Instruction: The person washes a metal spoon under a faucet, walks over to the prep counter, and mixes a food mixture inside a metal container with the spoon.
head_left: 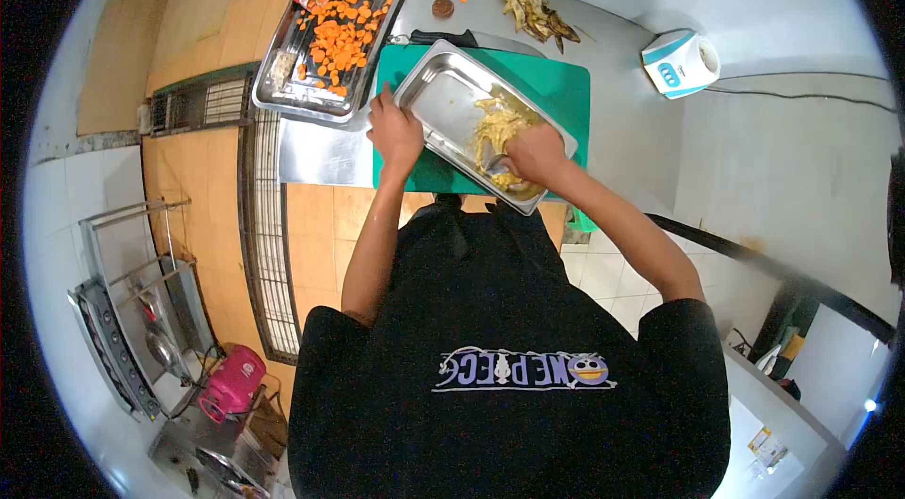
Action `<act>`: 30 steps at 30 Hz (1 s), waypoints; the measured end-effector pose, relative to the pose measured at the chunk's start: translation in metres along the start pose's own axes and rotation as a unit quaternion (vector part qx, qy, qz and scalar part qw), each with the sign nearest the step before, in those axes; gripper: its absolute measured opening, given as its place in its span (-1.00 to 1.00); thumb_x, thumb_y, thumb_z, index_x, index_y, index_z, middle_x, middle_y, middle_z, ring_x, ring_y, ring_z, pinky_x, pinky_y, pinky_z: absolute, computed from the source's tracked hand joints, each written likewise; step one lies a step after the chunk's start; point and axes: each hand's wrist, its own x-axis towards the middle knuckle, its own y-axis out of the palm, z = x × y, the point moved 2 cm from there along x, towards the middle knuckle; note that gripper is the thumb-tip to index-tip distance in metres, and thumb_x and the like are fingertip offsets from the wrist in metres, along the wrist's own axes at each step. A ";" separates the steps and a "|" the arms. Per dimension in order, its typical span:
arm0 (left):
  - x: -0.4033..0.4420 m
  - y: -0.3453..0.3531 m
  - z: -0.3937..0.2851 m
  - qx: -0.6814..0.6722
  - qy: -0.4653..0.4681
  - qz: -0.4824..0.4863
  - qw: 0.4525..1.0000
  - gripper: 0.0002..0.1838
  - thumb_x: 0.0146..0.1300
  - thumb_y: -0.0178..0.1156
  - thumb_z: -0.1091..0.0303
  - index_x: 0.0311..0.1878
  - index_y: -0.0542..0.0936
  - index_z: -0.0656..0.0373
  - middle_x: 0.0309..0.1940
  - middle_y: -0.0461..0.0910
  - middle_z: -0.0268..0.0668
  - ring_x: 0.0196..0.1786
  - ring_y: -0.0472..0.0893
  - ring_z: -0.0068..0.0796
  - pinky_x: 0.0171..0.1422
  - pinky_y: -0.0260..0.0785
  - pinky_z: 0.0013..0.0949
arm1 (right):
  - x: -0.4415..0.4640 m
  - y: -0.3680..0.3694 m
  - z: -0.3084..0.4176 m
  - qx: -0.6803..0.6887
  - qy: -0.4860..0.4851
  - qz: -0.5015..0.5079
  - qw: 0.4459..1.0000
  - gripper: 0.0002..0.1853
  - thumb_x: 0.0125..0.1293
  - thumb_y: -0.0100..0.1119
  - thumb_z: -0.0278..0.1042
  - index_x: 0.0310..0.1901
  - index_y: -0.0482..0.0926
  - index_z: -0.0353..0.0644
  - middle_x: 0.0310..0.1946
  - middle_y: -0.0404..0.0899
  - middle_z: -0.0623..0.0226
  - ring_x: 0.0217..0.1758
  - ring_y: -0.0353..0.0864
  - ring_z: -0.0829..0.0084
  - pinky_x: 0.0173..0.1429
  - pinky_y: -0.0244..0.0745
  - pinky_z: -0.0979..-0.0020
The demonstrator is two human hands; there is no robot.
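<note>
A rectangular metal pan (pixel 438 84) lies at a slant on a green cutting board (pixel 566 89). Yellow mashed food (pixel 498 127), which looks like banana, is heaped toward its right end. My left hand (pixel 396 134) is closed at the pan's left rim. Down inside the pan, my right hand (pixel 537 156) is curled around a metal utensil (pixel 495 163) pressed into the mash. Only a small part of this utensil shows, so its exact kind is hidden. Behind the pan lies a knife with a black handle (pixel 443 37).
A metal tray (pixel 267 96) of orange carrot pieces (pixel 339 42) stands at the left. Brown-yellow peels (pixel 537 14) and a small round brown object (pixel 442 7) lie at the back of the metal table (pixel 627 113). A white-and-blue kitchen scale (pixel 679 65) sits at the right.
</note>
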 end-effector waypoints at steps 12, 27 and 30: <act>0.031 0.024 -0.037 0.038 0.127 -0.022 0.991 -0.39 0.11 0.16 0.52 0.29 0.50 -0.11 0.15 0.45 -0.25 0.21 0.40 -0.09 0.19 0.12 0.17 | 0.027 0.013 0.003 -0.020 0.015 0.030 0.999 -0.73 0.10 0.35 -0.07 -0.53 0.72 -0.09 -0.52 0.69 0.22 -0.41 0.74 0.23 -0.34 0.59 0.17; 0.058 0.042 -0.077 0.070 0.290 0.098 0.950 -0.23 -0.04 0.20 0.59 0.31 0.50 -0.28 0.20 0.34 -0.32 0.34 0.19 -0.05 0.22 0.04 0.26 | 0.064 -0.008 -0.011 -0.055 0.023 0.026 0.998 -0.81 0.11 0.31 -0.13 -0.42 0.76 -0.03 -0.43 0.73 0.26 -0.32 0.76 0.23 -0.29 0.62 0.19; 0.062 0.047 -0.087 0.086 0.318 0.127 0.936 -0.26 0.00 0.21 0.58 0.33 0.51 -0.22 0.20 0.40 -0.34 0.31 0.27 -0.12 0.23 0.10 0.18 | 0.032 -0.011 0.000 -0.005 -0.010 0.002 1.000 -0.81 0.14 0.27 -0.16 -0.43 0.76 -0.04 -0.44 0.72 0.21 -0.35 0.75 0.25 -0.32 0.60 0.17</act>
